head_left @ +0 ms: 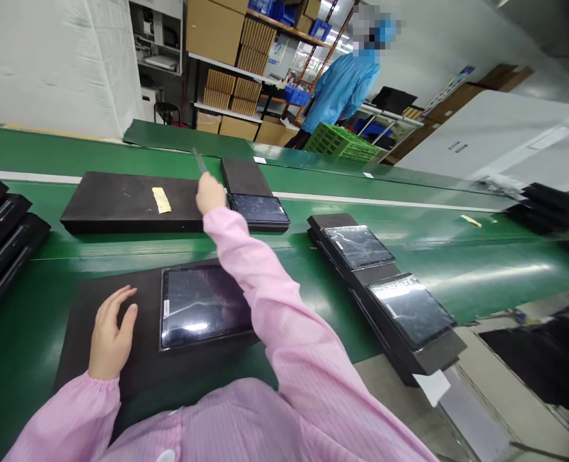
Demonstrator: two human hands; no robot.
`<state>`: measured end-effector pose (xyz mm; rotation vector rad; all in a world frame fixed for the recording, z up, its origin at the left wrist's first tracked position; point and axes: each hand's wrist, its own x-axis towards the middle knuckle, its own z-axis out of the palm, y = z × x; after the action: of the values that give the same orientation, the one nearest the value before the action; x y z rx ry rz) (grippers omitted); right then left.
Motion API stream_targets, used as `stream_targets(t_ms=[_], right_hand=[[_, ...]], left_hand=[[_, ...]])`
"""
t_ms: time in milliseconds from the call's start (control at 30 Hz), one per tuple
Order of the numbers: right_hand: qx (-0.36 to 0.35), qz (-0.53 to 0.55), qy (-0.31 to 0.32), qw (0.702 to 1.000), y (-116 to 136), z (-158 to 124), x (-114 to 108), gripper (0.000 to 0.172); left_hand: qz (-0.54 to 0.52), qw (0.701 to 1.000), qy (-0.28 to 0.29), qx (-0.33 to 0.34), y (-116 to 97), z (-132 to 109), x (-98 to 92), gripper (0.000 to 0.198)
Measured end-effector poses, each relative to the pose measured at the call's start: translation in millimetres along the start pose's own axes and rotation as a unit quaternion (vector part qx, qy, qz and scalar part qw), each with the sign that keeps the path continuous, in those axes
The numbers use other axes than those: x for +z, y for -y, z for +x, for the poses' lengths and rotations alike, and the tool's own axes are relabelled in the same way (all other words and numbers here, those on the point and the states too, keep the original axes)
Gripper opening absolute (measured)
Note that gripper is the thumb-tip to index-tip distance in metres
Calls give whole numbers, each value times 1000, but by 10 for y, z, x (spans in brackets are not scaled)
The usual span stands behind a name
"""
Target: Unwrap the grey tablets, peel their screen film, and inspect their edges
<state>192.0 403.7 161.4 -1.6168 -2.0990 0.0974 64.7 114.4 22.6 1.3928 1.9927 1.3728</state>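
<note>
My left hand [112, 333] hovers over or rests on a black foam board [142, 359], fingers curved apart and holding nothing. Beside it on that board lies a dark glass screen panel [205, 305] with a small white label at its left edge. My right hand [210, 194] reaches across to the far side, closed around a thin grey, blade-like strip [199, 160] whose exact kind I cannot make out. Near this hand are a long black foam block [115, 202] with a yellow paper note [161, 199] and a smaller black block [246, 176] bearing another screen panel [259, 208].
The green bench [313, 282] spans the view. On the right, a black foam board [335, 221] carries two screen panels [359, 246]. Stacked black trays [5, 237] stand at far left. Beyond the bench, a person in a blue coat [345, 86] stands by a green crate [341, 142].
</note>
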Motion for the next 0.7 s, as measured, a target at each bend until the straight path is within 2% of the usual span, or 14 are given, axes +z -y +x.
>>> stream_targets(t_ms=[100, 133, 167, 233, 267, 333, 400, 467, 533, 600, 700], right_hand=[[-12, 48, -42, 998, -374, -21, -477, 48], [-21, 92, -66, 993, -494, -102, -601, 50], [-32, 202, -98, 974, -600, -222, -698, 50], [-35, 410, -130, 902, -748, -557, -803, 51], [-22, 490, -122, 863, -785, -756, -813, 53], [30, 597, -76, 798, -796, -1176, -769, 57], [74, 638, -30, 766, -759, -1575, -677, 57], [85, 626, -38, 774, -724, -1905, -578, 50], [85, 572, -79, 812, -718, -2137, -491, 41], [95, 497, -150, 850, -737, -2268, -421, 34], [73, 380, -280, 879, -769, -2327, -361, 24]], left_hand=[[-95, 991, 47, -86, -176, 106, -35, 47], [-122, 984, 59, -112, -259, 152, -46, 47], [-145, 978, 68, -131, -351, 197, -53, 48], [-204, 965, 83, -143, -546, 267, -36, 50], [-251, 953, 95, -141, -638, 281, -9, 54], [-359, 913, 138, -133, -783, 255, 77, 67], [-420, 881, 163, -142, -860, 157, 178, 75], [-400, 890, 150, -161, -876, 19, 253, 69], [-358, 911, 134, -157, -867, -113, 279, 55], [-343, 919, 152, -124, -863, -201, 263, 43], [-339, 920, 176, -91, -887, -247, 228, 35]])
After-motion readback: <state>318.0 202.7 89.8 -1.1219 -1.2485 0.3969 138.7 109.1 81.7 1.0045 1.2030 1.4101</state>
